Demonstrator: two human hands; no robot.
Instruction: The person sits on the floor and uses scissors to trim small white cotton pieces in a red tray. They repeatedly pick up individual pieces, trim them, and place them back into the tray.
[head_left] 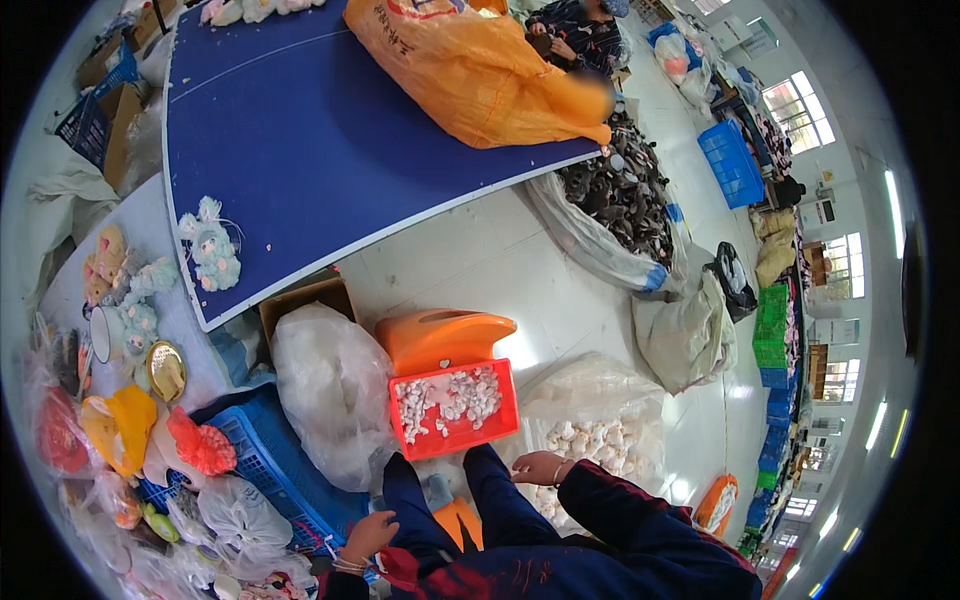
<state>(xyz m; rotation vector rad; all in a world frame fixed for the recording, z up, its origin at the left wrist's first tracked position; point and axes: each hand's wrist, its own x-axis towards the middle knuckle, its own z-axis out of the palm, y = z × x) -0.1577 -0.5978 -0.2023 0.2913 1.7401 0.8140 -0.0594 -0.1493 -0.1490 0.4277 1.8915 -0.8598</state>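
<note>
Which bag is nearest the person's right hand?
The open clear bag holding white pieces, right of the red tray. The puffy bag left of that tray and the beige sack beyond are both farther from the right hand.

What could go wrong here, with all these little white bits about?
The shallow red rectangular bin of small white pieces sits just beyond the navy-trousered knees; a bump might tip it. The clear plastic bag of cream-white pieces appears open near the bare right hand, so a careless knock could scatter some.
</note>
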